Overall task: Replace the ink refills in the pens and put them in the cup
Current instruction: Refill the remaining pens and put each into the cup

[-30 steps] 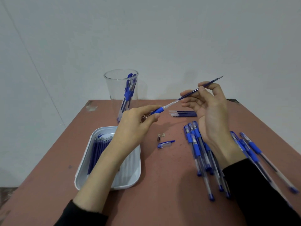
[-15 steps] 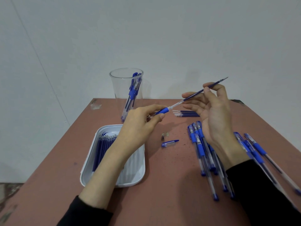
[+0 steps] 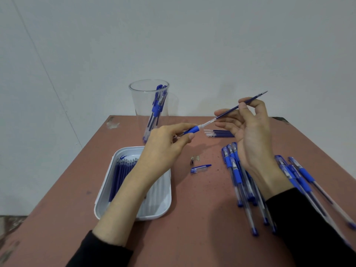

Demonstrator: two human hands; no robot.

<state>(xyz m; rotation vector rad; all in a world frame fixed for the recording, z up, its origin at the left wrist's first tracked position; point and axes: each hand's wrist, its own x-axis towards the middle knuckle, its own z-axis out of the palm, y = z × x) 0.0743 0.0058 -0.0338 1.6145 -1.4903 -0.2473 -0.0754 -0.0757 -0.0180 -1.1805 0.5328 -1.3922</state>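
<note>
My left hand (image 3: 165, 145) grips a pen barrel (image 3: 192, 130) by its blue grip, above the table's middle. A dark blue refill (image 3: 229, 110) sticks out of the barrel up to the right, and my right hand (image 3: 248, 128) pinches it between thumb and forefinger near the tip end. The clear cup (image 3: 149, 105) stands at the table's back, with a few blue pens leaning inside. A white tray (image 3: 134, 207) of refills lies under my left forearm. Several blue pens (image 3: 237, 176) lie below my right hand.
A pen cap (image 3: 200, 168) and a small metal tip piece (image 3: 192, 160) lie between the tray and the pen pile. Several loose refills (image 3: 219, 133) lie at the back, behind my hands. More pens (image 3: 304, 176) lie near the table's right edge.
The hands keep the same hold on barrel and refill. The refill seems drawn slightly further out of the barrel; the view has shifted a little.
</note>
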